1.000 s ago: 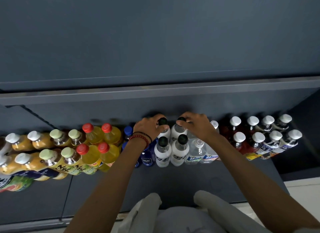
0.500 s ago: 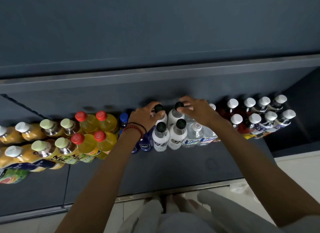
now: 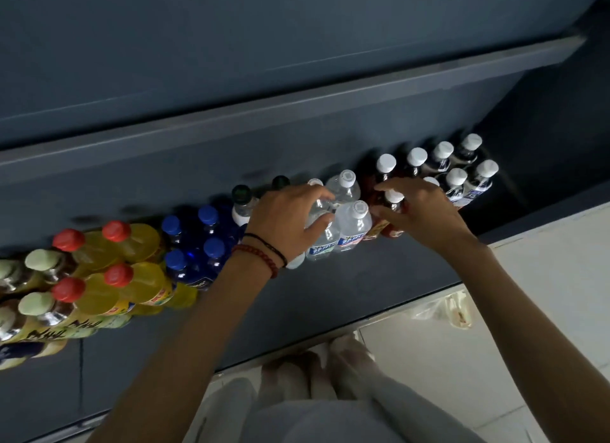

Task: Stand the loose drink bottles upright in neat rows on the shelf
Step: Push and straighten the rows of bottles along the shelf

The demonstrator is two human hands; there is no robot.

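Head camera gave me a steep downward look at a dark blue-grey shelf (image 3: 330, 294), with a second board (image 3: 297, 112) of the same colour above it and pale floor tiles (image 3: 534, 277) past its right end. Along the back of the shelf the drink bottles stood upright in rows, sorted by kind. Green-capped ones (image 3: 36, 304) sat at far left, cut off by the frame edge. Next came yellow bottles (image 3: 132, 244) with red caps, blue bottles (image 3: 211, 248), dark-capped bottles (image 3: 241, 198), clear bottles (image 3: 353, 225) and, at the right end, white-capped dark bottles (image 3: 455, 182). I saw the left hand (image 3: 284, 221), bracelets (image 3: 264, 254) at its wrist, curled round the front clear bottle (image 3: 321, 244) on the left of that group, covering its cap. The right hand (image 3: 422, 211) reached over a red-brown bottle (image 3: 392, 196) just beside the clear ones, forefinger behind the cap and thumb in front. I could not tell whether it had closed on it. A crumpled plastic bag (image 3: 442, 310) lay on the tiles near the shelf's front edge. Both forearms hid parts of the rows, the labels were too blurred for me to read, and the feet (image 3: 330, 360) below were only a smear.
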